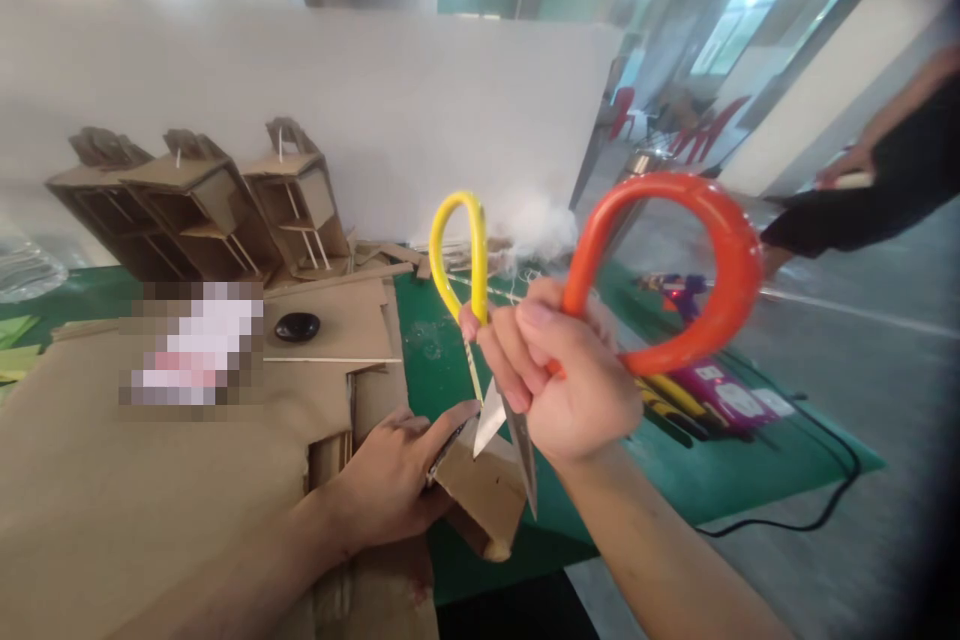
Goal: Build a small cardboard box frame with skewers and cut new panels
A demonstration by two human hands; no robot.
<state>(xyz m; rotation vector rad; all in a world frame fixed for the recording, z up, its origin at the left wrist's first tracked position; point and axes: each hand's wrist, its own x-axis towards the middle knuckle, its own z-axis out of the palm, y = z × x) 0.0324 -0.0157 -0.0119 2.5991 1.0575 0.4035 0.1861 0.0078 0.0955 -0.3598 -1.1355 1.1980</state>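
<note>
A person's right hand (581,370) closes around a large pair of scissors (491,420), gripping them near the base of the handles, with one orange loop and one yellow loop rising above the fist. The steel blades stand apart, points down, over a small folded cardboard piece (487,495). The left hand (394,470) holds that piece at its left edge, fingers curled in narrowly, the index finger stretched toward the blades and the foot of a thin pale stick (472,370). The brown piece, tilted and hollow at its near end, is above the green tabletop (787,475); whether it touches the surface cannot be told. Large cardboard sheets (225,480) spread to the left, a black rounded object (297,327) on top. Beyond, three cardboard structures (217,210) stand before a white partition (375,110); at far right is another person (900,160) in dark clothing.
</note>
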